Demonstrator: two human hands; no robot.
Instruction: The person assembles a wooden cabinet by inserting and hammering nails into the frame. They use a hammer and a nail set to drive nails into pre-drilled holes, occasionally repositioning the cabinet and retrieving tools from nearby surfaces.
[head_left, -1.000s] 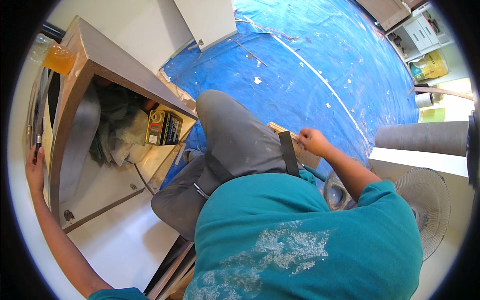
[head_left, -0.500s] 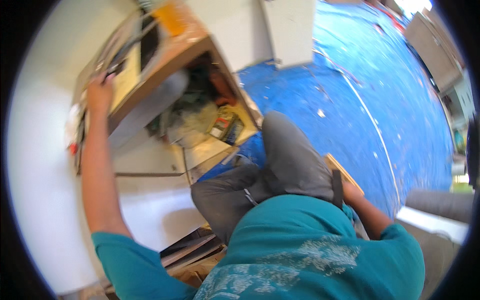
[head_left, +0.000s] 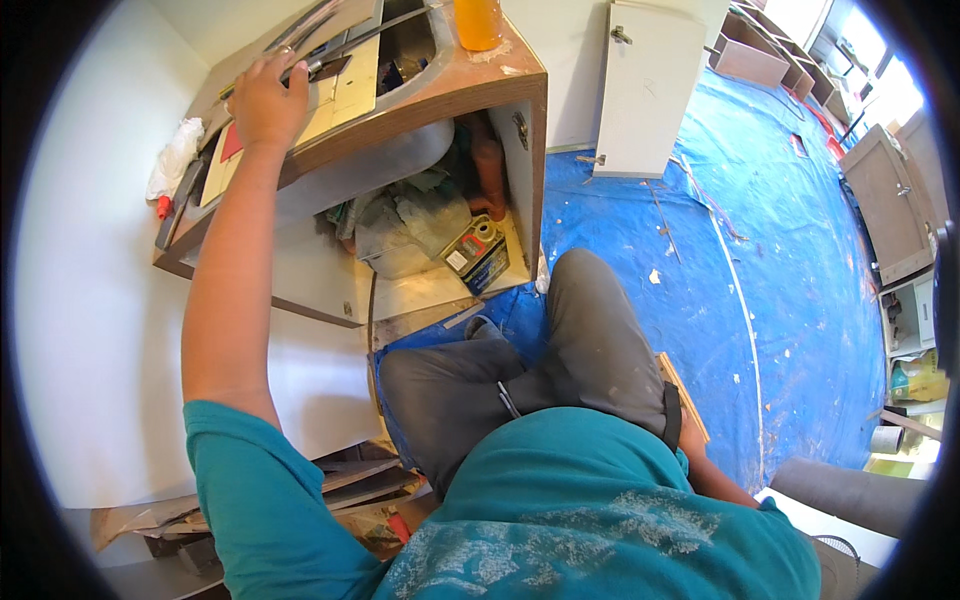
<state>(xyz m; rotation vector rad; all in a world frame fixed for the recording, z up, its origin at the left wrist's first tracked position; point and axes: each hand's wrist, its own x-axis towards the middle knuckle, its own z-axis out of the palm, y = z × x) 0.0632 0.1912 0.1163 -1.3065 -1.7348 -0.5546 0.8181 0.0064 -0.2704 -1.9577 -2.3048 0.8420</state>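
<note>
My left hand [head_left: 268,105] reaches onto the wooden top of a sink cabinet [head_left: 430,105] at the upper left. Its fingers are bent down over a group of slim tools; which one they grip I cannot make out. A thin dark bar [head_left: 385,32] runs from near the hand across the sink opening. Below the fingers lies a pale yellow board [head_left: 345,100]. At the lower right, my right hand [head_left: 692,440] is down beside my thigh, next to a narrow wooden piece [head_left: 685,395]. My leg and shirt hide its fingers.
An orange bottle [head_left: 478,25] stands on the cabinet's corner. Inside the open cabinet are a yellow-and-black box [head_left: 476,255] and plastic bags [head_left: 400,225]. A white door panel [head_left: 650,90] leans behind. Blue sheeting [head_left: 640,310] covers the floor; wood scraps [head_left: 350,475] lie lower left.
The view has swung, so the cabinet sits further right and looks sharper. My left hand stays on the cabinet top among the tools. My right hand remains beside the wooden piece.
</note>
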